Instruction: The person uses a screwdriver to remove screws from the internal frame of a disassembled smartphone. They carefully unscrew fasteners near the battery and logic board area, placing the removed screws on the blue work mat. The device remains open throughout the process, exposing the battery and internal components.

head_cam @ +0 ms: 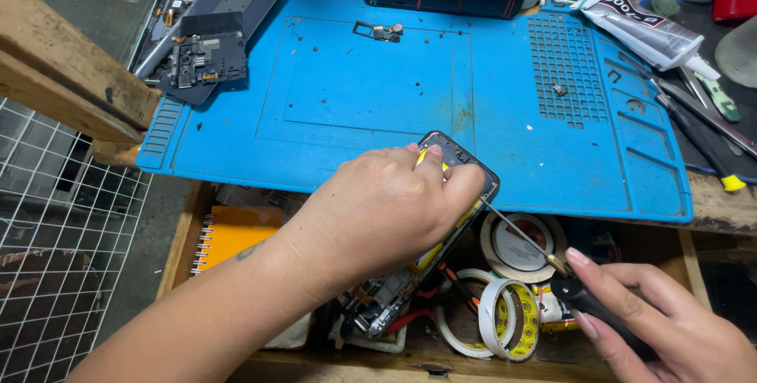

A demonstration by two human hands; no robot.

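Note:
My left hand (378, 209) grips an opened black phone body (465, 162), tilted over the front edge of the blue work mat (355, 138); yellow parts show inside it, and my hand hides most of it. A black-handled screwdriver (587, 300) sits in my right hand (670, 328) at the lower right. Its thin metal shaft (516, 229) points up-left, and the tip touches the phone's right edge.
An open drawer below holds several tape rolls (509, 316) and an orange spiral notebook (233, 233). A detached back cover and black phone parts (209, 56) lie at the mat's left. A glue tube (643, 28) and hand tools (702, 127) lie at right. A wire grid (55, 217) is far left.

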